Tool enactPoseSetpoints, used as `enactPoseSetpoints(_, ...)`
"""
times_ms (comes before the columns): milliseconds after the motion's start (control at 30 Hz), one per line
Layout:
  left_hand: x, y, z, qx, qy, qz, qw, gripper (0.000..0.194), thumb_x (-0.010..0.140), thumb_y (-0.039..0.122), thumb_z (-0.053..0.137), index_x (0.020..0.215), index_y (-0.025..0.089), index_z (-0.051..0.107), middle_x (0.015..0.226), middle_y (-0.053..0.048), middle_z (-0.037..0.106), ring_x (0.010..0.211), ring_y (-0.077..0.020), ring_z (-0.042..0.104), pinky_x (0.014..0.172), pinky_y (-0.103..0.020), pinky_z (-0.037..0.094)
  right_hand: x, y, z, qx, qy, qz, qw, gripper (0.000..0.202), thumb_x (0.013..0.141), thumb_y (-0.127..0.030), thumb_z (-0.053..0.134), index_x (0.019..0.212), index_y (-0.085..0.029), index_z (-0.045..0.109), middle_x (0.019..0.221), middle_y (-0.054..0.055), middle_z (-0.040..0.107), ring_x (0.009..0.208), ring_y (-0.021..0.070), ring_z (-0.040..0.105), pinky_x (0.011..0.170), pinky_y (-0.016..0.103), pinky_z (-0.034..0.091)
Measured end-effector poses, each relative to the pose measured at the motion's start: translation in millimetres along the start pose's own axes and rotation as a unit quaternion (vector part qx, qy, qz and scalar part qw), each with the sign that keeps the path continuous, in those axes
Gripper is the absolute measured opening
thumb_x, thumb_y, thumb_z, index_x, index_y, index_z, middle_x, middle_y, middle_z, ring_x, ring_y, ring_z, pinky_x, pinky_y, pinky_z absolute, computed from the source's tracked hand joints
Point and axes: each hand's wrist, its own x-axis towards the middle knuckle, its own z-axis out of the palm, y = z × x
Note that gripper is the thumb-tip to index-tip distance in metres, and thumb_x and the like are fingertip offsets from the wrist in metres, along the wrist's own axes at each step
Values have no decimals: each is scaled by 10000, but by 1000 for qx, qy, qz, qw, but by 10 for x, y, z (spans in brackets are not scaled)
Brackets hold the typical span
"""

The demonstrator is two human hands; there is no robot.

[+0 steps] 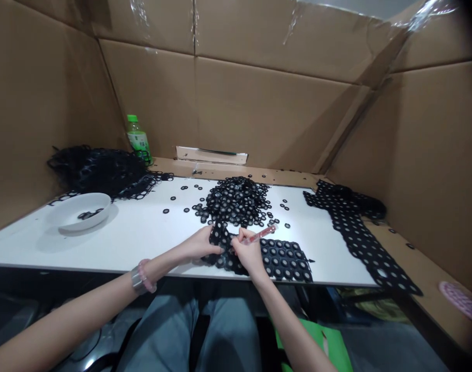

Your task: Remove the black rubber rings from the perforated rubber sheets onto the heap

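Note:
My right hand is closed around a red, pen-like tool, its back end pointing up and right. The tip is hidden by my fingers. Under my hands, along the table's front edge, lies a black sheet with rows of round, pale-centred pieces. My left hand pinches the sheet's left part, which is folded upward between thumb and fingers. Just beyond both hands rises a heap of small black rings with greyish centres, and several loose ones lie scattered around it.
On the left stand a white bowl with a few black pieces, a tangle of black webbing and a green-capped bottle. Black perforated sheets lie along the right edge. Cardboard walls enclose the white table.

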Motion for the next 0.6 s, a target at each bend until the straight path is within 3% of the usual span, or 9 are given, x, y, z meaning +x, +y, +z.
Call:
enactPoseSetpoints(267, -51, -101, 49, 2, 52, 13, 999, 379, 585, 207, 669, 938, 123, 559, 932, -64, 637, 893, -230, 568, 778, -310, 451, -13, -28, 7, -41, -19, -25, 999, 256, 617, -137, 470, 468, -224, 281, 388, -80, 319, 396, 94, 331, 426, 224, 255)
enactPoseSetpoints(400, -66, -111, 85, -62, 92, 25, 994, 473, 527, 183, 696, 962, 140, 517, 944, -51, 624, 923, -227, 562, 817, -324, 446, -15, -35, 43, -61, -21, -52, 997, 264, 591, -116, 486, 440, -214, 292, 409, -72, 303, 448, 102, 317, 476, 241, 234)
enactPoseSetpoints(600, -79, -48, 116, -91, 99, -10, 991, 393, 526, 187, 669, 887, 139, 520, 896, -44, 624, 896, -221, 565, 792, -304, 447, -25, -17, 70, -33, -32, -50, 998, 264, 578, -112, 499, 424, -209, 309, 407, -72, 296, 435, 95, 295, 473, 242, 221)
